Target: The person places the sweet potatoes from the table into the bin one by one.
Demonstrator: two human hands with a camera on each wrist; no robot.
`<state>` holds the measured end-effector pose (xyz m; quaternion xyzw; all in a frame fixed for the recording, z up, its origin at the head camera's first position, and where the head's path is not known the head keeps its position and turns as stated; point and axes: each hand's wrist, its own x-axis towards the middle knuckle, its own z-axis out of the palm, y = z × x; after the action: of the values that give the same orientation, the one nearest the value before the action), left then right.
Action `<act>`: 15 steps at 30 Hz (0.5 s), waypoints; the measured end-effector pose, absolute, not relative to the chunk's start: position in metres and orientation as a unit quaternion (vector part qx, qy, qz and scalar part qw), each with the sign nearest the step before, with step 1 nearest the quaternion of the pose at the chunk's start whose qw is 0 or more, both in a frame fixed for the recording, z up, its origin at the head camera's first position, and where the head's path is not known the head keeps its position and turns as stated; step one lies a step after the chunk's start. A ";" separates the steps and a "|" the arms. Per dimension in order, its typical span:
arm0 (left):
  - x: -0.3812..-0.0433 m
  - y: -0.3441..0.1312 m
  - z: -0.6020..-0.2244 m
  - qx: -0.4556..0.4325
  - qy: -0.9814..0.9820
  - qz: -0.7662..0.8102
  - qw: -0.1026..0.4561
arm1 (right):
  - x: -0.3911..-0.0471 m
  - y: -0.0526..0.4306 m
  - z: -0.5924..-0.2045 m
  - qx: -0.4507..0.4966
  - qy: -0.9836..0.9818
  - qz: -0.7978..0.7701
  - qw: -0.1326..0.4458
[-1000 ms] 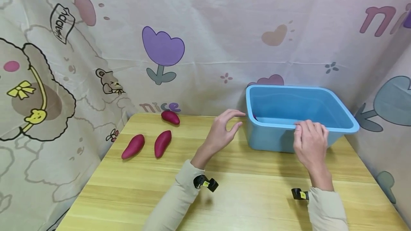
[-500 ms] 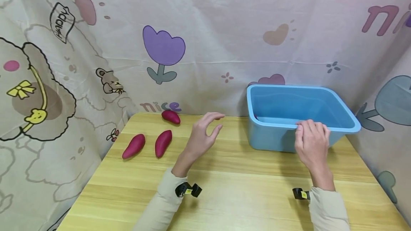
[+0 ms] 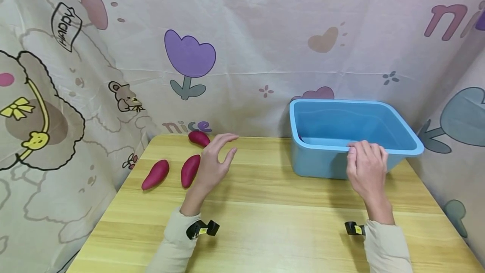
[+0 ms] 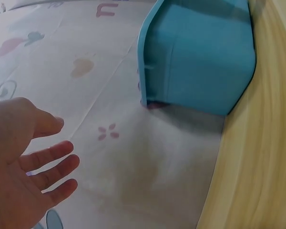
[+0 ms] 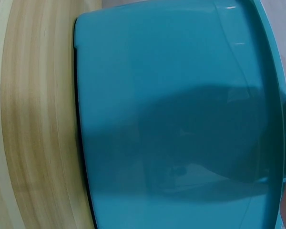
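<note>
My left hand (image 3: pixel 213 165) hovers over the left part of the table, fingers loosely bent and apart from the thumb, holding nothing. Just beside it lies a sweet potato (image 3: pixel 189 171), partly covered by the hand in the head view. Another purple-red sweet potato (image 3: pixel 198 138) rests near the back edge, and a third sweet potato (image 3: pixel 155 175) is farther left. At the right, my right hand (image 3: pixel 366 169) grips the front rim of a blue plastic bin (image 3: pixel 320 161), fingers curled over the edge. A sliver of something dark red (image 3: pixel 300 137) shows inside the bin at its left.
The wooden table (image 3: pixel 265 231) meets a printed cloth backdrop (image 3: pixel 242 45) behind and at both sides. The bin stands at the back right, close to the cloth. In the left wrist view, the bin's end wall (image 4: pixel 205 62) rises from the table.
My left hand has moved left, away from the bin, toward the sweet potatoes. The right hand stays on the bin's rim, and the bin has not moved.
</note>
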<state>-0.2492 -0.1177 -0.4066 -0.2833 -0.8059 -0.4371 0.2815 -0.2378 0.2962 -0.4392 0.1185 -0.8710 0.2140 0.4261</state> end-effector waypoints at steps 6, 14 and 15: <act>-0.251 -0.143 -0.402 -0.262 -0.825 -0.414 0.284 | -0.241 0.294 -0.438 0.119 -0.867 0.220 0.431; -0.256 -0.157 -0.411 -0.228 -0.836 -0.415 0.278 | -0.238 0.295 -0.438 0.113 -0.870 0.219 0.427; -0.256 -0.159 -0.413 -0.222 -0.839 -0.414 0.275 | -0.238 0.295 -0.438 0.113 -0.871 0.219 0.425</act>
<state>-0.2565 -0.1587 -0.4126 -0.2222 -0.8387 -0.4141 0.2753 -0.2381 0.2955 -0.4383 0.1133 -0.8709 0.2188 0.4252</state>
